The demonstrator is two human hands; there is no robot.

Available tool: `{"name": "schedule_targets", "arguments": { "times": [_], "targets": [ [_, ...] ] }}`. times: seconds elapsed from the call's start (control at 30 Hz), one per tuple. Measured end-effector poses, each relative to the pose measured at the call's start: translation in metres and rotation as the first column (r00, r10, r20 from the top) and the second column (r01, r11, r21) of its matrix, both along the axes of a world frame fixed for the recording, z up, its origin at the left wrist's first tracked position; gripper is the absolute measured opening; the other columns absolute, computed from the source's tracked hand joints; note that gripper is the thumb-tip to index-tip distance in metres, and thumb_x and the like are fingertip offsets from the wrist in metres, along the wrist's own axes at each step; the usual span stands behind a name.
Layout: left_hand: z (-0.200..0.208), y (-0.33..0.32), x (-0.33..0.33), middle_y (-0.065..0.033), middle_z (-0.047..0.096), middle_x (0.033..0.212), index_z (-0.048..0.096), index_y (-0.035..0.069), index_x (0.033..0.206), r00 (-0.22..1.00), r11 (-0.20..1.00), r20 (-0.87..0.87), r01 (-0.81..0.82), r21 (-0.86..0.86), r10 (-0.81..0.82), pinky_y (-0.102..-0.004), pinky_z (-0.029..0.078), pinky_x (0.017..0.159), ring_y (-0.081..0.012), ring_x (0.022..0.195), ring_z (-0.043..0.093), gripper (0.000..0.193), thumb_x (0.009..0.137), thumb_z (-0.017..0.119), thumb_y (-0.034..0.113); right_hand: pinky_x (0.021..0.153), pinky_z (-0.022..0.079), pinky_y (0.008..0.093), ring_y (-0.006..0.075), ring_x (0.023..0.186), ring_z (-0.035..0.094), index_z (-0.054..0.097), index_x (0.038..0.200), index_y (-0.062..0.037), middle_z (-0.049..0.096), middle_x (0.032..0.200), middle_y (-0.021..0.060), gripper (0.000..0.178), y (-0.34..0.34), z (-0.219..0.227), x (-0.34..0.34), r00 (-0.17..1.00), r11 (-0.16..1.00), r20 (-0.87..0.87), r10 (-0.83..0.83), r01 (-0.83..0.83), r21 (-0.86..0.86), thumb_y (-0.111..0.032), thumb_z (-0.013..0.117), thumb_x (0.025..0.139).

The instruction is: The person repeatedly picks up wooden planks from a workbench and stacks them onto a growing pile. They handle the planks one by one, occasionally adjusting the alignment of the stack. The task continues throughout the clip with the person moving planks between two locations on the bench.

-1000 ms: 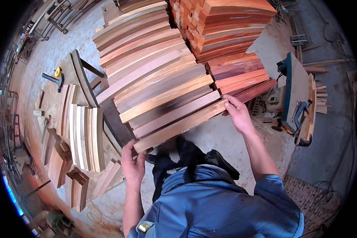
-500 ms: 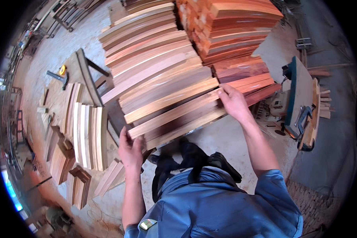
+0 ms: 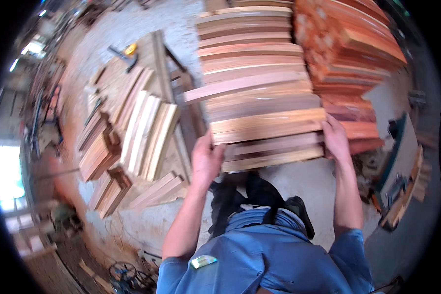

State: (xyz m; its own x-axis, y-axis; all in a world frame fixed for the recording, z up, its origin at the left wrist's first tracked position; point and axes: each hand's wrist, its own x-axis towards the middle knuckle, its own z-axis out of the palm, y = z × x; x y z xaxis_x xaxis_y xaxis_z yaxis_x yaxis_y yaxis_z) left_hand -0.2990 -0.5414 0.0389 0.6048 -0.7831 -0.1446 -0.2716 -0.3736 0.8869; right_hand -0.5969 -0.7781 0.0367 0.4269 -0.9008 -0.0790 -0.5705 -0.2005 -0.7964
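A row of pale and brown wooden boards [image 3: 259, 63] lies side by side in front of me, their long edges running left to right. My left hand [image 3: 207, 159] is closed at the left end of a light brown wooden board [image 3: 269, 131] near the front of the row. At its other end my right hand [image 3: 336, 136] grips with fingers bent over the corner. This board lies against a yellower board [image 3: 269, 118]. Nearer to me are a darker board [image 3: 274, 145] and a pale one [image 3: 274, 160].
A tall stack of reddish boards [image 3: 372, 41] stands at the right. On the left, a plywood table [image 3: 144, 51] bears wood pieces [image 3: 147, 132], a hammer [image 3: 127, 61] and a yellow tape measure [image 3: 131, 49]. A dark-edged panel with a clamp [image 3: 397, 188] stands at the far right.
The view has swung left. Both hands have moved the light brown board away from me, closing the dark gap before the yellower board.
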Motion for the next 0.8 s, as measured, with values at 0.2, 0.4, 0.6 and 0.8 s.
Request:
{"name": "schedule_targets", "arguments": {
  "times": [0.2, 0.4, 0.6, 0.8],
  "targets": [
    [0.034, 0.022, -0.009, -0.0119, 0.064, 0.099, 0.056, 0.004, 0.138, 0.990, 0.994, 0.126, -0.053, -0.097, 0.065, -0.0316, 0.050, 0.079, -0.0213, 0.088, 0.062, 0.049, 0.091, 0.068, 0.010, 0.101, 0.043, 0.0309, 0.0183, 0.117, 0.058, 0.057, 0.134, 0.0027, 0.064, 0.127, 0.0119, 0.037, 0.029, 0.023, -0.004, 0.964, 0.980, 0.186, -0.192, 0.177, 0.095, -0.016, 0.049, 0.103],
    [0.007, 0.053, -0.013, -0.0006, 0.064, 0.088, 0.063, 0.003, 0.130, 0.910, 0.927, -0.268, -0.357, -0.117, 0.317, -0.0224, 0.045, 0.058, -0.0059, 0.066, 0.055, 0.035, 0.097, 0.065, 0.012, 0.076, 0.049, 0.0251, 0.0088, 0.091, 0.059, 0.059, 0.123, -0.0053, 0.065, 0.110, 0.0050, 0.023, 0.041, 0.019, 0.012, 0.789, 0.917, 0.529, -0.312, 0.106, 0.384, -0.017, 0.055, 0.103],
    [-0.008, 0.088, -0.003, 0.0027, 0.065, 0.084, 0.066, 0.006, 0.123, 0.691, 0.816, -0.632, -0.557, -0.155, 0.351, -0.0187, 0.042, 0.055, -0.0022, 0.066, 0.051, 0.030, 0.094, 0.069, 0.012, 0.076, 0.049, 0.0258, 0.0111, 0.100, 0.059, 0.055, 0.125, -0.0060, 0.062, 0.115, 0.0049, 0.024, 0.041, 0.022, 0.049, 0.628, 0.931, 0.747, -0.217, -0.096, 0.352, -0.016, 0.054, 0.103],
    [-0.006, 0.116, -0.002, -0.0029, 0.065, 0.099, 0.054, 0.005, 0.137, 0.632, 0.696, -0.712, -0.659, -0.286, 0.306, -0.0222, 0.048, 0.061, -0.0078, 0.073, 0.057, 0.044, 0.093, 0.063, 0.003, 0.097, 0.047, 0.0325, 0.0156, 0.116, 0.055, 0.044, 0.143, -0.0048, 0.053, 0.138, 0.0082, 0.043, 0.050, 0.063, 0.097, 0.550, 0.842, 0.819, -0.161, -0.356, 0.405, -0.018, 0.053, 0.103]
  ]
}}
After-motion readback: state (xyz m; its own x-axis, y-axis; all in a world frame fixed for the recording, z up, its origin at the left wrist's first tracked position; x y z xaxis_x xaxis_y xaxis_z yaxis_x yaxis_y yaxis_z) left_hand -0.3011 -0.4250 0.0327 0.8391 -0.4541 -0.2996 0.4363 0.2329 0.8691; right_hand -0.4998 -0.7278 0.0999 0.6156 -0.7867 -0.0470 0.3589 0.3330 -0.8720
